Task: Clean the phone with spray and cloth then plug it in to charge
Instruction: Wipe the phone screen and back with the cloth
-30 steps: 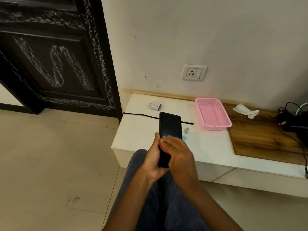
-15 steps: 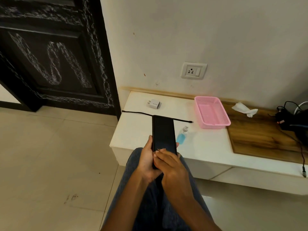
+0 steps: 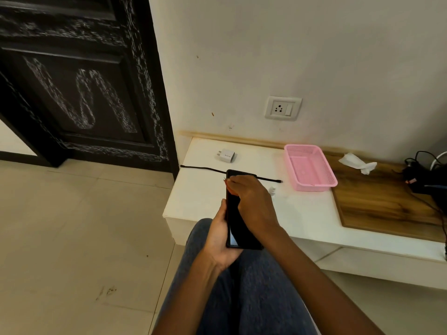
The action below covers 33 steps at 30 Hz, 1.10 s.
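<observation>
Both hands around upright phone

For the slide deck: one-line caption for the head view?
Left hand holds black phone; right hand rubs its screen, charger and cable on the white bench.

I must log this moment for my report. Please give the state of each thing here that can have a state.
phone: screen dark, held in left hand
right hand: resting on the phone
cable: lying unplugged on shelf
charger: on shelf, not in socket
wall socket: empty
pink basket: empty
</observation>
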Each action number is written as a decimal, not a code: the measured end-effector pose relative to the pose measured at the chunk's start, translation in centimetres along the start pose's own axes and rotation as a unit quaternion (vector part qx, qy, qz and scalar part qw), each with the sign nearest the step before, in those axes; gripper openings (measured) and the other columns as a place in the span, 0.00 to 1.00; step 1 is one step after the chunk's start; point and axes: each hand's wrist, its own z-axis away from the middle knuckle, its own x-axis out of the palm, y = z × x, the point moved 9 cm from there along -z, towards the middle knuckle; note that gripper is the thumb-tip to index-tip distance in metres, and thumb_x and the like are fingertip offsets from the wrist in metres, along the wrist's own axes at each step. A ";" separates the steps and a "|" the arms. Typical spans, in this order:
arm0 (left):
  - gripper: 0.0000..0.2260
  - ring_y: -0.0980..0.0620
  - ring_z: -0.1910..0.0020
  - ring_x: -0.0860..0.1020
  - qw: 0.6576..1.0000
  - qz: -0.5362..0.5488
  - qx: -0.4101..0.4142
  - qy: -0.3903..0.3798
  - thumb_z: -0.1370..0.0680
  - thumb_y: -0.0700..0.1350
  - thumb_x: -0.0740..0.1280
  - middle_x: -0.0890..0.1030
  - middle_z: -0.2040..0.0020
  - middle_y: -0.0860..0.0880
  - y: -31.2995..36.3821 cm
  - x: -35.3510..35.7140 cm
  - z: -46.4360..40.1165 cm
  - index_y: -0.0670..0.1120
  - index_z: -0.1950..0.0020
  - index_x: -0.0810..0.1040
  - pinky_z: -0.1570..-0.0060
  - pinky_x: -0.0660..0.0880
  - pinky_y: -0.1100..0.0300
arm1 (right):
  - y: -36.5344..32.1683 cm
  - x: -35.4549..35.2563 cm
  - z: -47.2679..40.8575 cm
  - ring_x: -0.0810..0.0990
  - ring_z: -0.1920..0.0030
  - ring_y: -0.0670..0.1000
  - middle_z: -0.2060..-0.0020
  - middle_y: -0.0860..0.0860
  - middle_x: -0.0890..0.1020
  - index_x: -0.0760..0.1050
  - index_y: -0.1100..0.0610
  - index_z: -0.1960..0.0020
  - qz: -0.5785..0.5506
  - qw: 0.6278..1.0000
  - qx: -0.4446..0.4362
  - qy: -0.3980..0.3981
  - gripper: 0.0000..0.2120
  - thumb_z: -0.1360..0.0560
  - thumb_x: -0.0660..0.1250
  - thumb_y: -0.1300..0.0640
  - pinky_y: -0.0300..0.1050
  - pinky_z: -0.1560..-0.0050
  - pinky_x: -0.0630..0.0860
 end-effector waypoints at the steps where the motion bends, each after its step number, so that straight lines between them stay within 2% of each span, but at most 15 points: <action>1: 0.24 0.46 0.51 0.84 1.000 -0.005 -0.002 0.001 0.22 0.60 0.57 0.84 0.48 0.42 -0.1 -0.1 0.0 0.44 0.48 0.85 0.57 0.81 0.53 | -0.3 -1.2 -0.3 0.78 0.44 0.61 0.48 0.60 0.82 0.79 0.66 0.46 0.032 0.998 -0.016 0.051 0.19 0.29 0.55 0.63 0.58 0.49 0.78; 2: 0.25 0.46 0.51 0.84 1.000 -0.010 -0.004 0.005 0.22 0.60 0.57 0.84 0.48 0.42 -0.3 -0.3 0.0 0.44 0.48 0.85 0.57 0.81 0.53 | -0.5 -0.8 -0.7 0.77 0.43 0.61 0.47 0.60 0.81 0.79 0.66 0.45 0.070 0.996 -0.020 0.049 0.19 0.29 0.54 0.62 0.58 0.48 0.77; 3: 0.25 0.46 0.51 0.84 1.000 -0.014 -0.007 0.008 0.22 0.60 0.57 0.84 0.48 0.41 -0.5 -0.4 -0.1 0.44 0.48 0.85 0.57 0.81 0.53 | -0.3 -0.4 -1.0 0.76 0.42 0.61 0.46 0.60 0.81 0.78 0.66 0.44 0.067 0.997 -0.009 0.029 0.19 0.28 0.54 0.63 0.57 0.46 0.76; 7: 0.25 0.45 0.50 0.83 1.000 -0.021 -0.013 0.009 0.21 0.61 0.56 0.84 0.47 0.41 -0.7 -0.4 -0.2 0.43 0.47 0.84 0.56 0.81 0.53 | 0.7 -0.6 -0.6 0.77 0.45 0.61 0.49 0.61 0.81 0.79 0.67 0.47 0.064 0.997 0.014 0.032 0.18 0.27 0.54 0.61 0.56 0.48 0.76; 12: 0.24 0.45 0.53 0.84 1.000 -0.018 -0.024 -0.010 0.23 0.60 0.59 0.84 0.48 0.41 -1.1 0.3 0.0 0.43 0.47 0.84 0.57 0.81 0.52 | 1.9 -0.8 -0.6 0.76 0.41 0.60 0.43 0.59 0.80 0.77 0.63 0.40 0.079 0.996 -0.004 0.043 0.16 0.27 0.63 0.69 0.49 0.43 0.73; 16: 0.26 0.43 0.51 0.82 1.000 -0.024 -0.010 -0.011 0.25 0.60 0.61 0.82 0.45 0.40 -0.4 0.3 0.2 0.42 0.38 0.79 0.49 0.80 0.47 | 4.7 -1.5 -0.2 0.74 0.40 0.57 0.42 0.56 0.79 0.77 0.60 0.40 0.069 0.996 0.043 0.041 0.15 0.25 0.64 0.66 0.45 0.41 0.70; 19: 0.27 0.44 0.50 0.81 0.999 -0.036 -0.004 0.000 0.23 0.60 0.59 0.82 0.45 0.40 -0.1 -0.1 0.1 0.43 0.33 0.74 0.48 0.78 0.47 | 6.3 -1.6 0.4 0.73 0.38 0.55 0.41 0.56 0.79 0.77 0.60 0.40 0.037 0.995 0.090 0.033 0.17 0.27 0.63 0.70 0.42 0.38 0.67; 22: 0.27 0.43 0.49 0.81 0.999 -0.034 -0.012 -0.004 0.26 0.61 0.61 0.82 0.45 0.40 -0.3 0.1 0.0 0.42 0.37 0.79 0.45 0.77 0.46 | 5.5 -1.8 0.3 0.74 0.42 0.53 0.45 0.57 0.80 0.78 0.65 0.44 0.036 0.993 0.096 0.058 0.11 0.24 0.62 0.66 0.46 0.39 0.70; 25: 0.25 0.45 0.51 0.84 0.999 -0.041 -0.021 -0.005 0.22 0.61 0.58 0.84 0.47 0.41 -0.5 0.1 -0.2 0.44 0.45 0.84 0.57 0.81 0.52 | 2.2 -1.6 0.0 0.76 0.45 0.58 0.49 0.59 0.81 0.78 0.67 0.47 0.054 0.995 0.034 0.075 0.11 0.27 0.62 0.68 0.53 0.45 0.75; 27: 0.24 0.45 0.51 0.84 0.999 -0.038 -0.024 0.006 0.22 0.61 0.58 0.84 0.47 0.41 -0.7 -0.1 -0.3 0.44 0.47 0.85 0.59 0.81 0.53 | 0.1 -1.1 0.0 0.79 0.48 0.61 0.51 0.61 0.82 0.79 0.67 0.48 0.062 0.995 -0.005 0.081 0.13 0.29 0.61 0.66 0.54 0.49 0.77; 33: 0.25 0.47 0.51 0.84 0.999 -0.050 -0.011 0.011 0.23 0.62 0.57 0.84 0.48 0.43 0.0 -0.6 -0.5 0.46 0.51 0.86 0.56 0.81 0.55 | 0.6 -0.9 0.2 0.77 0.42 0.61 0.45 0.61 0.81 0.78 0.65 0.42 0.072 0.995 -0.035 0.056 0.17 0.31 0.66 0.72 0.50 0.42 0.72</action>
